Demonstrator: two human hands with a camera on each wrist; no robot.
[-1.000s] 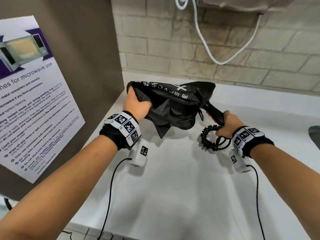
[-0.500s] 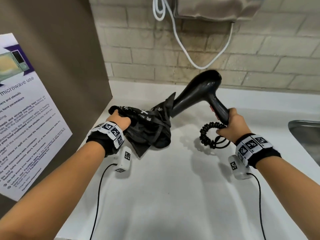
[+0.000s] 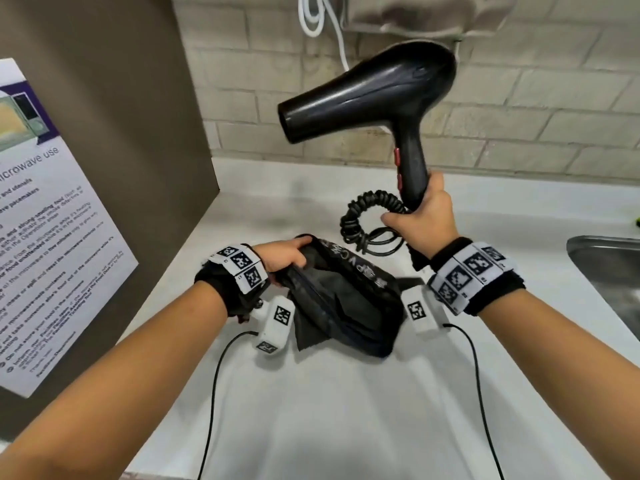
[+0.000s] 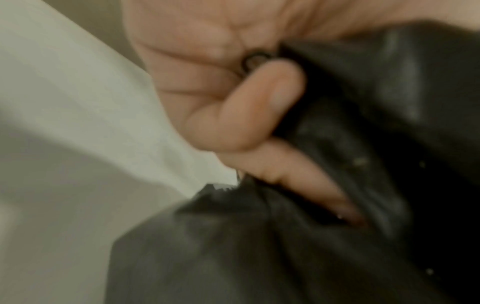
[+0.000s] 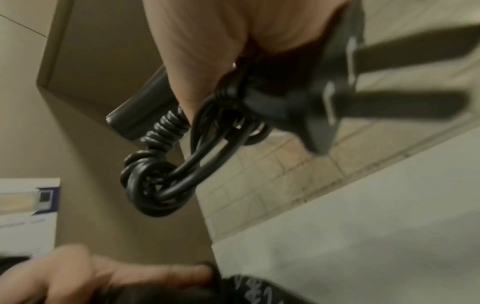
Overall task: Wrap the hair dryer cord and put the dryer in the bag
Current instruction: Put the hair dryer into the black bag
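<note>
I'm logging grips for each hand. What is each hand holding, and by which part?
The right hand grips the hair dryer by the lower handle, with the bundled cord. The left hand pinches the bag at its opening's rim.

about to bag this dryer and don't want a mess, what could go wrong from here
1. The coiled black cord hangs in loose loops below the right hand; it may snag the rim of the black fabric bag.
2. Only the left hand holds the limp bag open, so the bulky black hair dryer may catch.
</note>
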